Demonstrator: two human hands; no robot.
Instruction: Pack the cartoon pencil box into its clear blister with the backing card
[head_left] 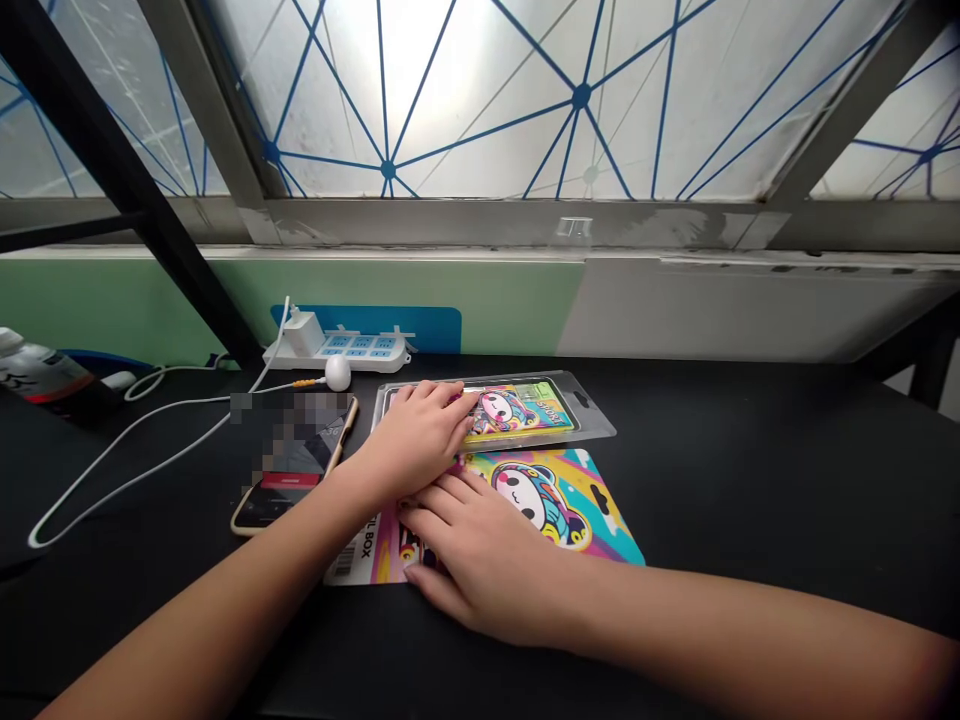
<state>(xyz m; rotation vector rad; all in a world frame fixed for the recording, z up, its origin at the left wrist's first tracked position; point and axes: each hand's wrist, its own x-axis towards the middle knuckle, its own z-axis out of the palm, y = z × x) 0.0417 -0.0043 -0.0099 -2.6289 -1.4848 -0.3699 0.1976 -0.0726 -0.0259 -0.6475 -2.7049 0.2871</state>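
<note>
A clear plastic blister pack (592, 415) lies on the black table, with a colourful cartoon-printed packet (525, 407) inside it. My left hand (424, 435) rests on the left part of this pack, fingers stretched out and covering some of the print. Just in front lies a bright printed backing card (600, 510) showing a white cartoon character. My right hand (487, 560) is spread flat over the card's left half, its fingertips close to my left wrist. "BOX" and a barcode show at the card's lower left corner; the print under my palms is hidden.
Left of the card lies a phone (285, 500), partly behind my left forearm. A white power strip (364, 350) with a plugged-in charger stands by the wall. A white cable (112, 450) loops across the table's left side, near a bottle (49, 375).
</note>
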